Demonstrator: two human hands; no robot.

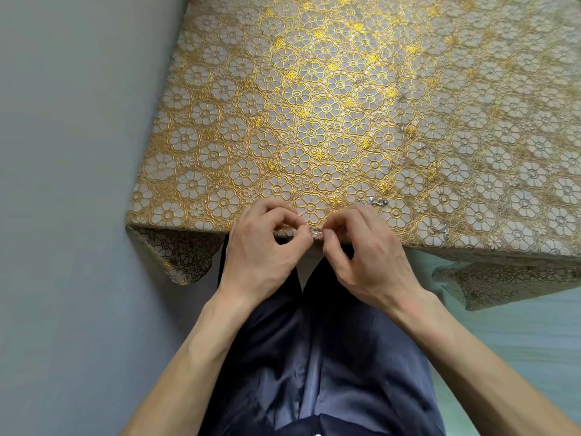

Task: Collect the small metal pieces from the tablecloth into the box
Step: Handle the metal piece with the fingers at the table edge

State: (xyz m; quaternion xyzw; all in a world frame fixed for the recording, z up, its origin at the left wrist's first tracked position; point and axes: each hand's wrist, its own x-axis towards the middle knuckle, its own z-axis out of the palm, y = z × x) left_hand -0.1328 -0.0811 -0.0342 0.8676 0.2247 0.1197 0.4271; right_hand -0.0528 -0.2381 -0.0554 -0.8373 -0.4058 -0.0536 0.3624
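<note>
Legs: dark blue trousers (314, 357) fill the bottom of the view, with two bare arms above them.
Left hand (267, 247): fingers curled in, and the thumb and first finger pinch one end of a small metal piece (317, 231).
Right hand (367, 256): curled the same way, and its fingertips pinch the other end of that piece.
Where the piece is: at the near edge of the table, right between the two hands.
How it looks: tiny, silver and shiny. It seems thin and a bit bent.
More pieces: a little shiny bunch (374, 202) lies on the tablecloth (314, 105) just past the right hand. A lone silver piece (440, 229) lies farther right, near the edge.
Tablecloth: gold and white, with round flower shapes all over. It hangs down at the near corners.
Hard to see: fingertips cover most of the held piece, so I cannot tell its true shape. The bunch is too small to count. The silver blends into the pattern. The cloth is cut off at the top and right.
Count: two hands, one held piece, one bunch, one lone piece.
Left side: a plain grey floor (63, 184).
</note>
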